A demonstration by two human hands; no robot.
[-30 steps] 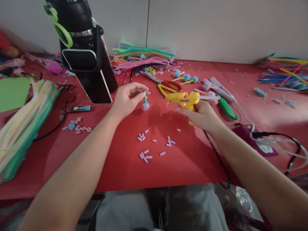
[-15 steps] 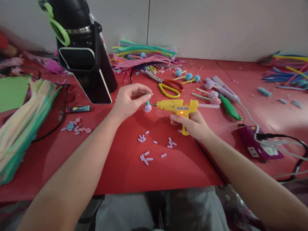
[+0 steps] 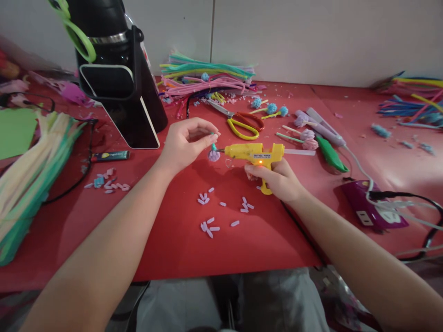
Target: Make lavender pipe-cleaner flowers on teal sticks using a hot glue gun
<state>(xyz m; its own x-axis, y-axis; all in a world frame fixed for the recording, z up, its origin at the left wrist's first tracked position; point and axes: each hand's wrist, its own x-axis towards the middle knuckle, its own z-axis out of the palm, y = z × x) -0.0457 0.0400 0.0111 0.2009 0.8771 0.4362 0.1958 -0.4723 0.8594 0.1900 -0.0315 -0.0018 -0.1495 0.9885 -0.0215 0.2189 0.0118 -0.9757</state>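
Note:
Between thumb and fingers, my left hand [image 3: 190, 140] pinches the green stem of a small lilac pipe-cleaner flower [image 3: 214, 156], which hangs head down. My right hand [image 3: 278, 177] is wrapped round the grip of a yellow hot glue gun [image 3: 254, 151], its orange light lit and a clear glue stick sticking out at the back. The gun's metal nozzle points left and meets the flower near the stem's base; whether glue is coming out is too small to tell. Below lie several short lilac pipe-cleaner pieces [image 3: 208, 228] on the red tabletop [image 3: 173, 253].
Scissors [image 3: 242, 125] and several finished flowers [image 3: 272, 109] lie beyond my hands. A black bottle [image 3: 114, 55] with a phone [image 3: 134, 120] stands back left, near bundled pipe cleaners [image 3: 38, 170]. On the right are a purple power box [image 3: 370, 203], cables and a green-handled tool [image 3: 330, 154].
The flower has turned slightly in my left hand and sits a little further right, against the nozzle. My right hand and the glue gun have hardly moved.

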